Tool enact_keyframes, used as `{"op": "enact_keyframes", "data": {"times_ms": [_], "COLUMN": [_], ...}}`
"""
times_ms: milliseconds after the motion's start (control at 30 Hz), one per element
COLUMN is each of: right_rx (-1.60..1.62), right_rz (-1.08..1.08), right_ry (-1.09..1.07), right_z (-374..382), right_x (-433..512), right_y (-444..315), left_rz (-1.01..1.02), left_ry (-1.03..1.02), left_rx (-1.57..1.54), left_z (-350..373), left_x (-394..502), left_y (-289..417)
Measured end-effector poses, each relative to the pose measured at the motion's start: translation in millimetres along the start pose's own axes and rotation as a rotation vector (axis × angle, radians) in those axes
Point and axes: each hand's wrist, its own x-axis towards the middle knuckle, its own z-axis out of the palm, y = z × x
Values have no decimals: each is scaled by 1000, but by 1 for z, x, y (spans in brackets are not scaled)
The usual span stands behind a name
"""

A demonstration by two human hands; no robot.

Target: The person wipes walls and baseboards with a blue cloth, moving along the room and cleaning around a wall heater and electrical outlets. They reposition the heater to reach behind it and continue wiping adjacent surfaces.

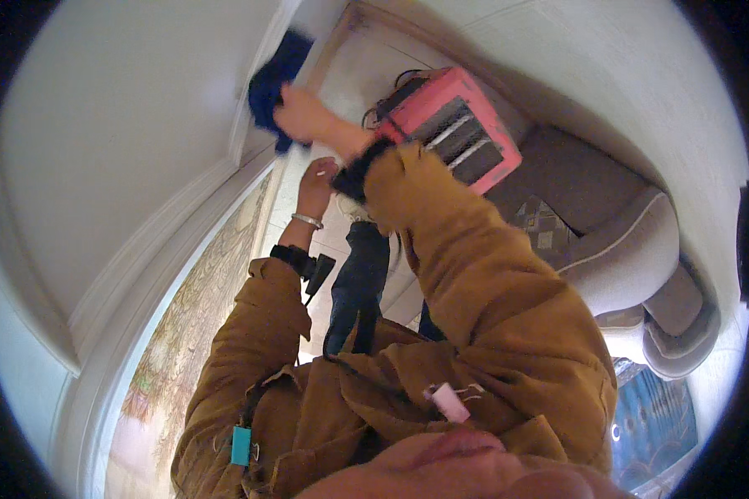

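Note:
My right hand [303,115] grips a bunched dark blue cloth [281,75], blurred by motion. The cloth overlaps the edge of a white moulded door or panel [156,93]; whether it presses on that surface is unclear. Just below, my left hand [317,184] hovers with its fingers bent, and no object shows in it. A pale bracelet [308,220] and a black strapped device [303,262] sit on my left wrist. Around my right wrist is a black band [362,169]. Behind my right forearm stands a red-framed heater [455,131] with two pale bars, partly covered by my sleeve.
A grey-brown sofa [624,249] with a patterned cushion [540,224] stands to the right. Dark cables [406,78] trail by the heater on the tiled floor [374,59]. At lower left, a patterned carpet [193,299] lies past a white frame [125,349].

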Motion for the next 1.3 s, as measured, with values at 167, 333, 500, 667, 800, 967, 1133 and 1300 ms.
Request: {"op": "enact_keyframes", "data": {"times_ms": [167,333,500,667,800,967,1133,1300], "right_rx": [773,665,177,888,356,-40,-99,-309], "right_rz": [15,267,611,444,310,263,194,-35], "right_ry": [-144,616,817,660,479,452,317,178], "right_z": [-91,-196,-172,-144,-127,-89,-66,-32], "right_x": [-156,-249,-237,-229,-221,-178,-134,-101], "right_y": [57,165,277,297,262,231,208,185], "left_rz": [272,185,82,43,-106,-205,-324,-442], "left_ry": [-91,22,-96,-115,41,158,226,278], "left_rx": [244,395,221,173,-18,-175,-422,-433], "left_z": [14,72,89,75,42,8,-2,-24], "left_x": [50,71,66,54,14,-47,-78,-97], "left_y": [13,77,109,96,57,5,-22,-47]}}
